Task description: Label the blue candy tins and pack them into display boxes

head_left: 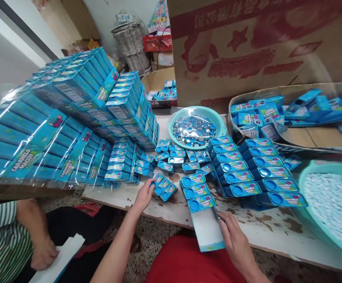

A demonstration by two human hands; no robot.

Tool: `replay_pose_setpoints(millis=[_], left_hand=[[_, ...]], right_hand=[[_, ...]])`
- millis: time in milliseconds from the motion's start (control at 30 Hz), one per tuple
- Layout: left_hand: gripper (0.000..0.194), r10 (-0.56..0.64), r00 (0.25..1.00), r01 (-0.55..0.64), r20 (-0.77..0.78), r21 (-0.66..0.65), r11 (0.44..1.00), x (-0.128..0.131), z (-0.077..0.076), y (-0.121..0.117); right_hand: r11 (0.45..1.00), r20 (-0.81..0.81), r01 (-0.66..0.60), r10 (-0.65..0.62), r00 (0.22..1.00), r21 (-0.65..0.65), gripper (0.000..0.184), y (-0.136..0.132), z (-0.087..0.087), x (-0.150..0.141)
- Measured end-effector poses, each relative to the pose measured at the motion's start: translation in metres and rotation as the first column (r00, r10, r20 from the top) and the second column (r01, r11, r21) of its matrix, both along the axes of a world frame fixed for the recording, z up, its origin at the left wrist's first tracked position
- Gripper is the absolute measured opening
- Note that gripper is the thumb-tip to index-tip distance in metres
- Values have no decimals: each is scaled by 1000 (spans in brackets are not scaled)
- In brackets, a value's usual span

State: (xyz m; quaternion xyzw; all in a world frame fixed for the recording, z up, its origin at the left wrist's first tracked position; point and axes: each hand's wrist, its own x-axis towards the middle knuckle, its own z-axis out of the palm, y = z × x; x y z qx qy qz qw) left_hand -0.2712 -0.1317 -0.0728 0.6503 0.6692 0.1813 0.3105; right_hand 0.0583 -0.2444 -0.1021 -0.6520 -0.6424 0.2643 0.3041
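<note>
My left hand grips the near-left end of a short row of small blue candy containers on the table. Its thumb is mostly hidden. My right hand holds the right side of an open carton with a white inside, which juts over the table's near edge above my lap. At the carton's far end, several candy containers stand in a row, lids up, labelled "Caramelo Macizo". More loose candy containers lie beyond my hands, and two longer rows stand to the right.
Stacks of wrapped blue boxes rise at left. A turquoise basin holds small shiny pieces; another basin holds white-blue candies. Cardboard boxes stand behind. At lower left, another person's hand holds a white-and-blue carton.
</note>
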Motion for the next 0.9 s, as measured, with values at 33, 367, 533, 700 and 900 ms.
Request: replay_pose_setpoints(millis=[33,367,533,700,900], left_hand=[[38,-16,1000,16,1,-31,999,2,4,4],[83,21,784,-44,-620,-21,999,86,2,10],[79,40,827,-93,-561,-66,993,68,25,11],[84,72,965,-71,-251,15,997,27,101,-45],[95,-273,960,276,-64,42,960,84,153,-98]], right_hand=[[1000,-6,0,0,1000,-9,33,0,1,0],[995,-122,23,-35,992,-94,34,2,13,0],[993,-235,16,-44,971,-119,41,-9,17,3],[983,-373,3,-73,925,-185,46,-24,9,11],[977,-460,-122,28,887,-176,44,-21,8,16]])
